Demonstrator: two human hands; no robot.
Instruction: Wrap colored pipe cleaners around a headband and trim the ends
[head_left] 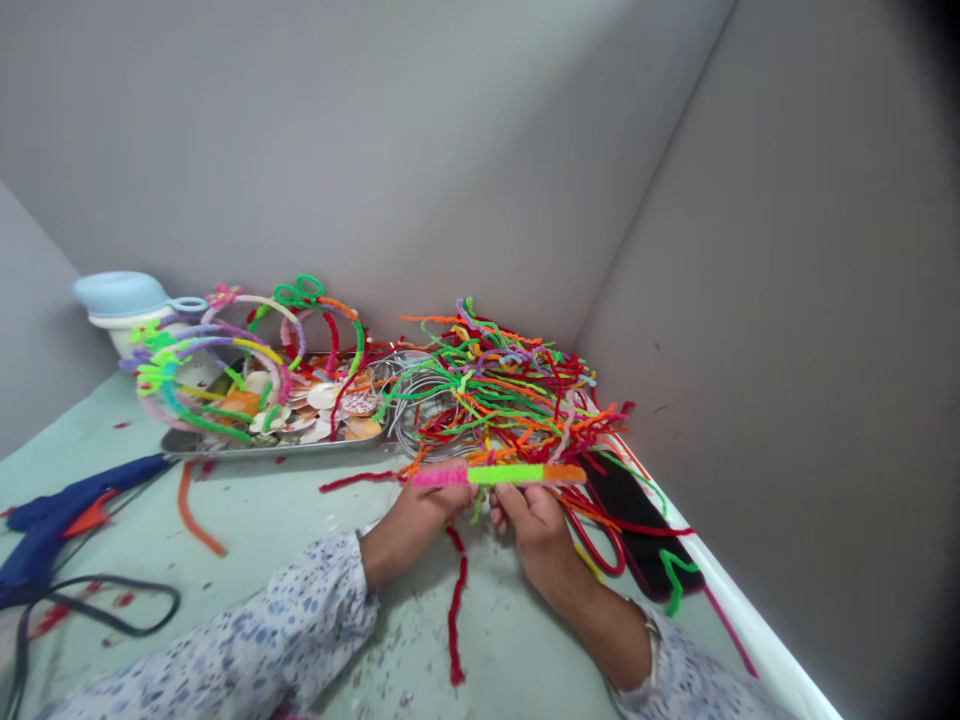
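Both my hands hold a headband [506, 475] wrapped in pink, bright green and orange pipe cleaner, seen edge-on as a nearly level strip. My left hand [427, 515] is closed on its pink part, fingers mostly hidden behind it. My right hand [536, 530] pinches it from below, close to where green meets orange. A short green pipe-cleaner end [476, 507] hangs between the hands. On the table below lies a red pipe cleaner [456, 620]. Just beyond the hands is a heap of mixed pipe cleaners [510, 385].
Finished-looking headbands [281, 350] stand in a metal tray [277, 450] of shells. Bare wire hoops [412, 400] lie beside it. A blue glue gun [82, 500] with a cable is at left, before a blue-lidded bottle [124, 300]. At right, a black phone-like slab [637, 545] lies by the wall.
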